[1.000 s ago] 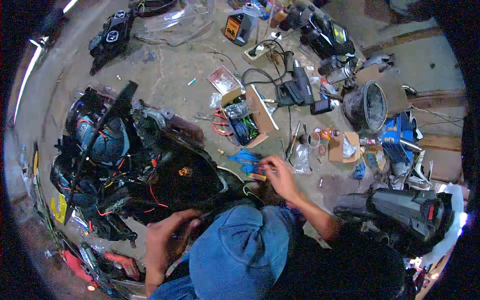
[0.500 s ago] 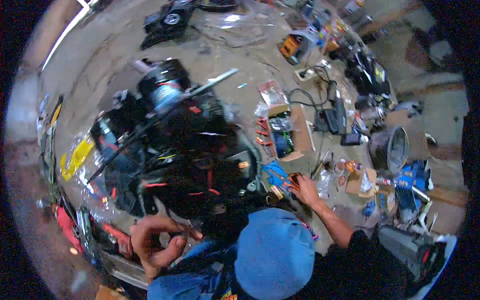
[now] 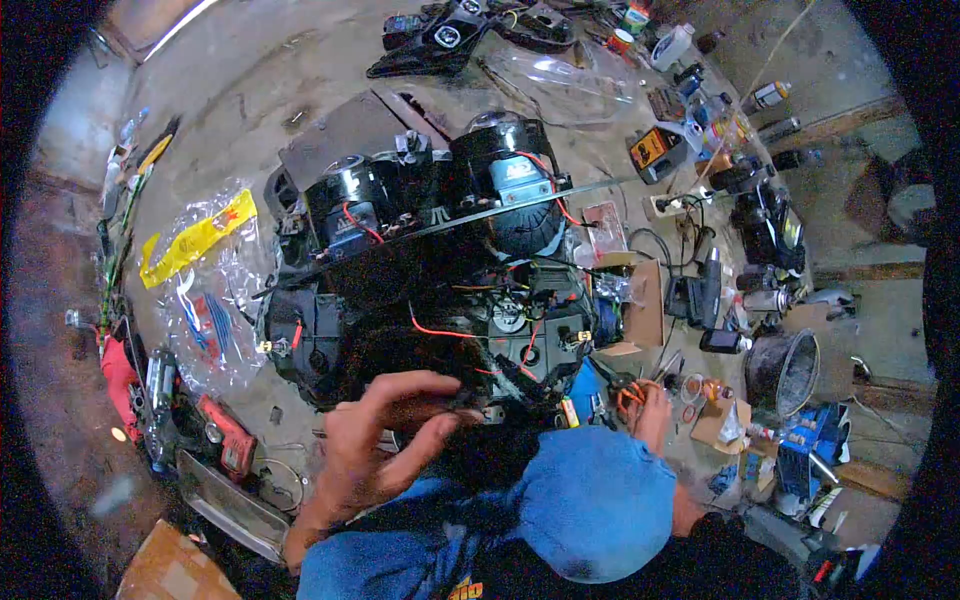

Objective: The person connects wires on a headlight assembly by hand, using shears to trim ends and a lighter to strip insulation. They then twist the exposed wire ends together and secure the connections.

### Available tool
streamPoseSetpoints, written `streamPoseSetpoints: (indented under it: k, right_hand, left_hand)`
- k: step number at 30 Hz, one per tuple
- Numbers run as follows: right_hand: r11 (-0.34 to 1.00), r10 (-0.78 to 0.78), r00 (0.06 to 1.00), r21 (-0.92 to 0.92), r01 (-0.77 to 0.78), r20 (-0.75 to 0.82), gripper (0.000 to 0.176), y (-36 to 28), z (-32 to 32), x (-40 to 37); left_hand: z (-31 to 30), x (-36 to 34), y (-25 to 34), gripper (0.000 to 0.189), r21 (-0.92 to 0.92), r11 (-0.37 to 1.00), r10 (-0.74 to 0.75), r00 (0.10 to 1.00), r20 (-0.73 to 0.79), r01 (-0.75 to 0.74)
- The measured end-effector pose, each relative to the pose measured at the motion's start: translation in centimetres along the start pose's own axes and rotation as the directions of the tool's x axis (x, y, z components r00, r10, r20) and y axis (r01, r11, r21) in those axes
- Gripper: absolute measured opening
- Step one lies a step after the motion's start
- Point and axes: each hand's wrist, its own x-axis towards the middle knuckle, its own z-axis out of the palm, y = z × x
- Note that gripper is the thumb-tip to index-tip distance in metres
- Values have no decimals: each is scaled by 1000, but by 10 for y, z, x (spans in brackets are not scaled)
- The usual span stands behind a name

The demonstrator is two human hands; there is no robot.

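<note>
My left hand (image 3: 385, 430) is curled at the near edge of a black headlight assembly (image 3: 370, 290), thumb and fingers bent toward each other. Something small and dark may be between the fingertips; I cannot make it out. Closed around orange-handled pliers (image 3: 630, 392), my right hand (image 3: 652, 418) is just beyond my blue-covered knee (image 3: 595, 505). The assembly carries two round projector units (image 3: 515, 185) with red wires (image 3: 440, 330). A long thin metal bar (image 3: 470, 215) crosses in front of them. Beside the pliers lies a blue cloth or bag (image 3: 588, 390).
An open cardboard box (image 3: 645, 310) stands right of the assembly, near a heat-gun-like tool (image 3: 708, 280) and a metal pot (image 3: 785, 370). Yellow plastic (image 3: 200, 240) and clear wrap lie left. A red tool (image 3: 228, 437) and metal tray (image 3: 235, 510) sit near left.
The view has shifted and sharpened, showing the headlight units clearly. My left hand is now higher and nearer the assembly. My right hand still holds the pliers, drawn closer to my knee.
</note>
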Motion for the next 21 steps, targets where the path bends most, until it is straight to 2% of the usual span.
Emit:
streamPoseSetpoints:
  k: [3,4,6,9,11,13,15,17,18,21]
  right_hand:
    - [951,137,987,290,-108,-83,45,7,-8,-4]
    - [941,173,980,308,-137,-94,38,7,-13,-7]
    - [897,291,952,319,-305,89,32,4,-29,-11]
    - [857,236,959,431,-283,160,28,-66,-115,14]
    - [758,72,897,560,-333,437,31,-92,-167,35]
    - [733,-51,897,627,-264,438,35,-144,-222,52]
    - [748,-233,876,653,-117,423,40,-159,-243,67]
    - [763,-462,779,638,105,424,45,-159,-253,78]
    - [756,-517,759,626,188,396,54,-162,-258,81]
    - [801,-505,705,574,167,499,60,-170,-265,87]
  left_hand:
    - [2,5,-2,38,-8,999,52,993,106,-52]
    - [2,8,2,36,-10,997,76,988,132,-76]
    - [4,9,2,31,-55,996,79,984,160,-71]
    - [11,18,12,31,-86,996,49,986,160,-35]
    - [20,26,20,31,-138,990,6,986,164,17]
    - [28,35,24,32,-161,987,21,986,168,7]
    - [37,42,26,32,-162,985,78,985,153,-53]
    - [40,44,43,35,-160,987,31,983,181,-2]
    - [41,44,49,37,-156,987,0,981,193,31]
    - [48,47,47,41,-133,991,7,977,212,22]
